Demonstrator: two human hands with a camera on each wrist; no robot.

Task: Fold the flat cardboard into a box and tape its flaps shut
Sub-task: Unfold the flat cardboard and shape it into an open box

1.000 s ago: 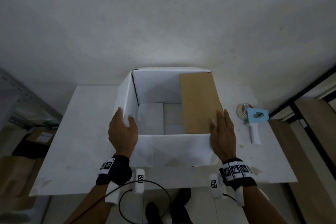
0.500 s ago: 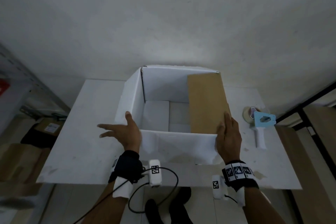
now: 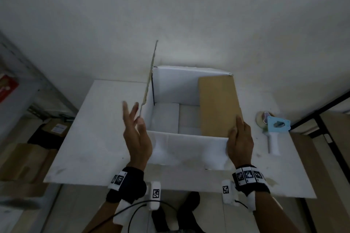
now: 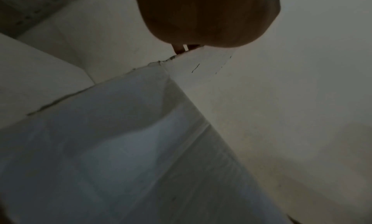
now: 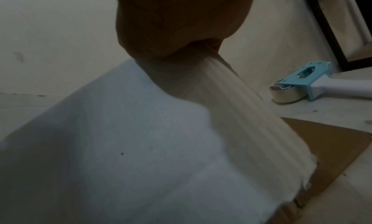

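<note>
A white cardboard box [image 3: 189, 147] stands open-topped on the white table [image 3: 91, 134]. Its right flap [image 3: 217, 106], brown side up, is folded in over the opening. My right hand [image 3: 239, 138] lies flat on that flap's near corner, fingers straight. The left flap [image 3: 149, 79] stands upright, seen edge-on. Straight, spread fingers of my left hand [image 3: 135, 119] lie against its outer face, and the thumb sits by its near edge. The left wrist view shows the palm [image 4: 209, 15] above the box corner [image 4: 167, 63]. A blue tape dispenser [image 3: 272, 130] lies right of the box.
A bare wall rises just behind the table. Brown cartons [image 3: 24, 159] and metal shelving [image 3: 17, 66] sit low on the left. A black frame [image 3: 322, 111] and a wooden panel stand on the right. The dispenser [image 5: 306, 82] lies on its side, roll toward the box.
My left hand left the box's left wall, swung out to the left, and now has the left flap raised upright. The right hand stayed on the brown flap.
</note>
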